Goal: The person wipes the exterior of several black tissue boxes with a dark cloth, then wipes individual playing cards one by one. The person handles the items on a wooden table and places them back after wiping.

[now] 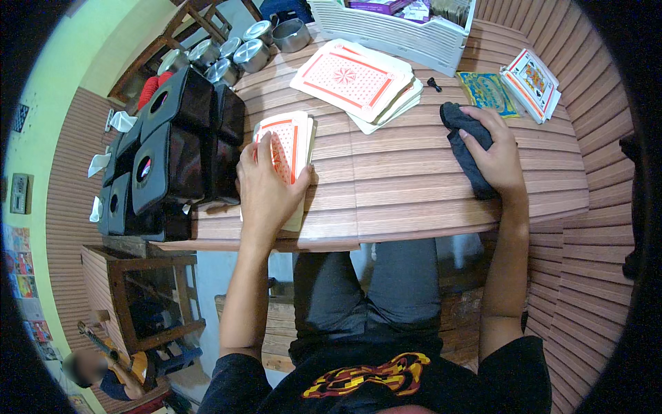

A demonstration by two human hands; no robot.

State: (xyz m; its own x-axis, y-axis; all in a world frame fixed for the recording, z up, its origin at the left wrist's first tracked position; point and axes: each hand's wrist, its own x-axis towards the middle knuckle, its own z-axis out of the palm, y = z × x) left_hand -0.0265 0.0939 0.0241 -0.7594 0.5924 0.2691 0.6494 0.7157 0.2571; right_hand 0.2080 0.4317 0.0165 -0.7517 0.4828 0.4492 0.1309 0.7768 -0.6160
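Observation:
My left hand [271, 181] grips a stack of large red-and-white playing cards [290, 124], its thumb along the right edge and its fingers spread over the backs. The stack lies face down near the table's front edge, partly hidden under the hand. On the right, my right hand [494, 150] holds a crumpled black cloth [470, 165] against the tabletop. Farther back, between the two hands, rests a bigger, loosely fanned pile of similar cards [344, 77], also backs up.
Black tissue boxes [170, 165] crowd the left, with steel canisters [251, 54] behind them. A white plastic basket [388, 39] stands at the back. A small black object [434, 85], a blue-and-yellow packet [486, 93] and another card deck [532, 83] lie on the wood-patterned table [393, 191]. A person with a guitar [137, 367] sits lower left.

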